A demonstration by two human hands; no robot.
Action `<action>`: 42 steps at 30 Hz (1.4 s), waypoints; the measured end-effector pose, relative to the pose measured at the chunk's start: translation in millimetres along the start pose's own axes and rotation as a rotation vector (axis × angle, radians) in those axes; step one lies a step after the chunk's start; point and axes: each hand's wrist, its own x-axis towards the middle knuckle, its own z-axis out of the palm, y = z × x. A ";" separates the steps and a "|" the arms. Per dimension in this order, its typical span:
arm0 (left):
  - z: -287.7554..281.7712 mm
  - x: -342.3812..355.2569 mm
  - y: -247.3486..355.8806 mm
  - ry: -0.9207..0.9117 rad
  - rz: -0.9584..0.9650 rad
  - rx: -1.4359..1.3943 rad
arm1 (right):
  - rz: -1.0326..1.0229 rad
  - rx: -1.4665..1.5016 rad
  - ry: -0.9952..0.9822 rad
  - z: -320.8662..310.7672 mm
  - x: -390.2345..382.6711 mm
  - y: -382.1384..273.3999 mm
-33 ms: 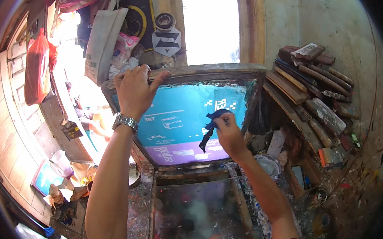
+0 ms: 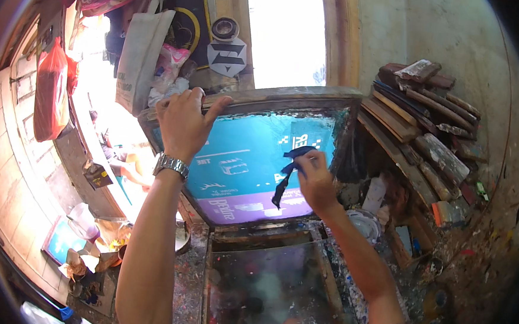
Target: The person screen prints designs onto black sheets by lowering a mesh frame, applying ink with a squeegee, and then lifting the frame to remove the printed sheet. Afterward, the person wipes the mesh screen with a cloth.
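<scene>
A silk-screen frame with a dark wooden rim stands tilted up in front of me. Its mesh is blue above and purple below, with pale reversed lettering and shapes. My left hand, a metal watch on its wrist, is closed over the frame's top edge towards the left corner. Pinched in my right hand is a dark blue rag, its loose end hanging down. That hand is over the right half of the mesh; whether the rag touches the mesh I cannot tell. Below the frame lies a glass-topped board.
Worn wooden squeegees and slats are piled at the right wall. A container stands right of the frame, near a box. At left hang a red plastic bag and a pale tote. A person's arm shows beyond the doorway.
My right hand has shifted slightly right, and the rag's hanging end has swung a little. My left hand keeps its hold on the frame.
</scene>
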 end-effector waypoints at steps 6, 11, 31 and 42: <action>-0.4 0.6 -3.5 -0.022 -0.028 0.034 | -0.037 -0.036 0.378 -33.0 75.3 -27.7; -2.8 0.4 -1.9 -0.039 -0.026 0.027 | -0.060 0.003 0.165 11.0 39.9 -9.3; 4.6 4.0 -2.5 -0.054 -0.040 0.019 | -0.141 -0.084 0.173 13.3 39.8 3.1; 1.4 -0.2 -6.9 0.033 0.004 0.002 | 0.055 -0.021 0.274 -11.2 14.9 -19.9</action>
